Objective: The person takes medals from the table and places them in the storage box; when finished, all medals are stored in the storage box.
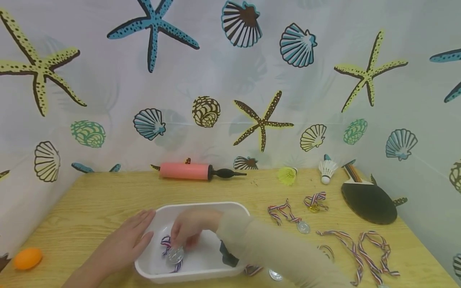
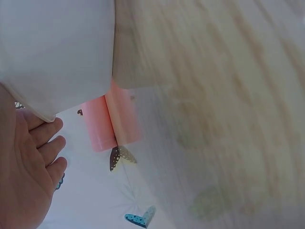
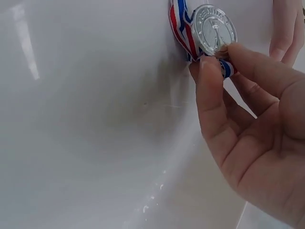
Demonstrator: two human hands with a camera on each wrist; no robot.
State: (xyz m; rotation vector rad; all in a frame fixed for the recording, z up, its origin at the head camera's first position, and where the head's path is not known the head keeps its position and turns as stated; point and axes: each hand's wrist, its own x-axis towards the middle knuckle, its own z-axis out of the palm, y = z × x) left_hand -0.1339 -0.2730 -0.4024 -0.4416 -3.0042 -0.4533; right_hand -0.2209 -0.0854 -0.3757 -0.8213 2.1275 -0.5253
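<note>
A white plastic basin [image 1: 158, 275] stands at the front middle of the table. Inside it, my right hand [image 1: 191, 227] pinches a silver medal [image 1: 175, 255] between thumb and fingers. The right wrist view shows that medal [image 3: 214, 29] face-on, its red, white and blue ribbon [image 3: 181, 28] bunched beside the fingertips. At the basin's left rim rests my left hand [image 1: 124, 240], fingers extended; the left wrist view shows its fingertips touching the rim. A dark piece [image 1: 228, 255] lies in the basin, partly hidden by the right sleeve, its kind unclear.
Right of the basin lie several ribboned medals [image 1: 303, 227], some partly behind the right arm. A black table tennis bat [image 1: 371, 202], white shuttlecock [image 1: 326, 171], yellow shuttlecock [image 1: 287, 175] and pink hand pump [image 1: 184, 171] lie farther back. An orange ball [image 1: 28, 258] sits at left.
</note>
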